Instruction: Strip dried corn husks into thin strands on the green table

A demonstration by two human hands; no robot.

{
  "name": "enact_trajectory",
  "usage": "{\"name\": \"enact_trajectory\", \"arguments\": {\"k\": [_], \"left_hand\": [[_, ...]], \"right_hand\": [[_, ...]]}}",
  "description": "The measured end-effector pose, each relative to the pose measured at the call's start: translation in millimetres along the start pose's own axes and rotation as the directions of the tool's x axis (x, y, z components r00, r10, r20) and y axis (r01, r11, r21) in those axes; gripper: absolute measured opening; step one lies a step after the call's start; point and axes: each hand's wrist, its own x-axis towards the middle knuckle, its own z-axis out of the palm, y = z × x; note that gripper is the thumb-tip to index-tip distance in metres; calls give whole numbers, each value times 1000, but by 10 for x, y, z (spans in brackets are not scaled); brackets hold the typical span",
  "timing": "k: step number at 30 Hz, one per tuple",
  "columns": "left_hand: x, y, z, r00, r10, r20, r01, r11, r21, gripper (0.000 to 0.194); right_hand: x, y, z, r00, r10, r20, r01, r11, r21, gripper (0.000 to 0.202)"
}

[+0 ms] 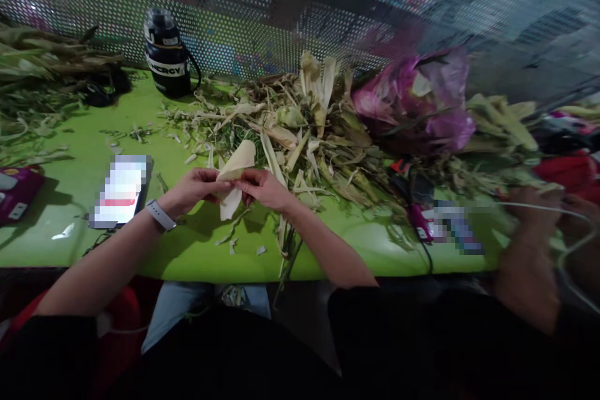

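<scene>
A pale corn husk (240,157) is pinched between both hands over the green table. My left hand (200,187), with a light watch band (161,215) on its wrist, grips its left side with thumb and fingers closed. My right hand (262,189) holds the husk from the right, its fingertips meeting those of the left. The husk's upper part is curled, and a flap of it hangs below my fingers. Just beyond the hands lies a heap of dry husks and leaves (285,122). Small scraps lie on the table below them.
A phone with a lit screen (122,190) lies left of my left arm. A dark jug (169,59) stands at the back against a perforated metal panel (262,12). A pink plastic bag (417,100) sits back right. Another person's hand (534,206) is at the far right.
</scene>
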Motion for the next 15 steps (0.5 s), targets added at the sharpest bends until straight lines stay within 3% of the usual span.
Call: {"name": "enact_trajectory", "arguments": {"k": [6, 15], "left_hand": [[-44, 105, -69, 998, 0, 57, -3, 999, 49, 28], [-39, 90, -102, 993, 7, 114, -19, 994, 112, 27]], "right_hand": [[-26, -11, -49, 999, 42, 8, -42, 992, 119, 40], [-33, 21, -1, 999, 10, 33, -16, 976, 216, 38]]}}
